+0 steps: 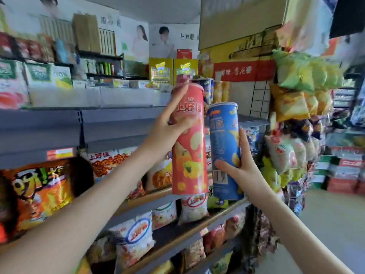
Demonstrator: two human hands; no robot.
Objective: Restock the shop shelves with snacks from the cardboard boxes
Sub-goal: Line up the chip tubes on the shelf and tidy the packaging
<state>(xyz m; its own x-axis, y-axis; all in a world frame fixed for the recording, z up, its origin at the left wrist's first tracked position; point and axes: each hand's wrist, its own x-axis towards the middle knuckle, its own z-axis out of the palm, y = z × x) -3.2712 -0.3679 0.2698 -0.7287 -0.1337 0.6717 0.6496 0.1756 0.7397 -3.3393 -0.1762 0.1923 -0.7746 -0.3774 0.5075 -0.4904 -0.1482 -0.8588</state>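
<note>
My left hand (167, 127) grips a tall red chip can (189, 153) near its upper half and holds it upright in front of the grey shelves (110, 123). Right beside it, my right hand (240, 169) grips a blue chip can (224, 139) from below and the side, also upright. The two cans nearly touch. Both are raised at the level of the upper shelf, where more cans (207, 89) stand behind them.
Lower shelves hold orange snack bags (39, 192) and white bags (136, 234). Several chip bags (294, 99) hang on a rack at the right. A large cardboard box (241, 20) sits on top. The aisle floor (331, 224) lies to the right.
</note>
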